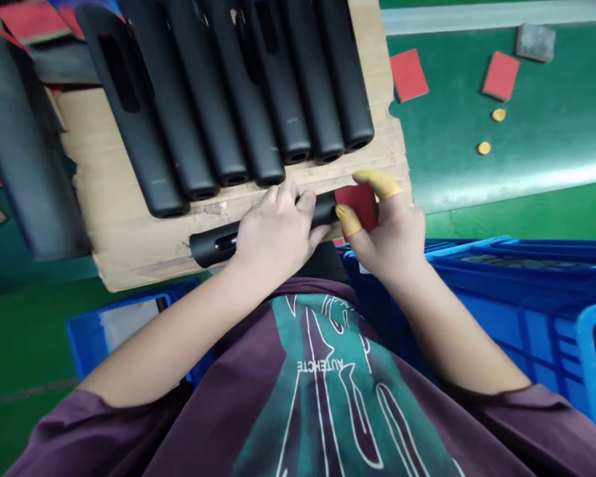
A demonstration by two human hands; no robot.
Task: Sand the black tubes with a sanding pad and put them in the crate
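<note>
Fingers (376, 187) of the right hand (395, 242) (yellow-capped) pinching a red pad (358, 207), left hand (278, 235) curled over a black tube (213, 244)

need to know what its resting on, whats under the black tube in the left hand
The black tube lies over a cardboard sheet, seen beside its free end. Where the left hand and red pad cover it, nothing below shows.

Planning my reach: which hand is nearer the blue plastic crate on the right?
Right hand: just over the blue plastic crate. Left hand: farther off, on the black tube.
</note>
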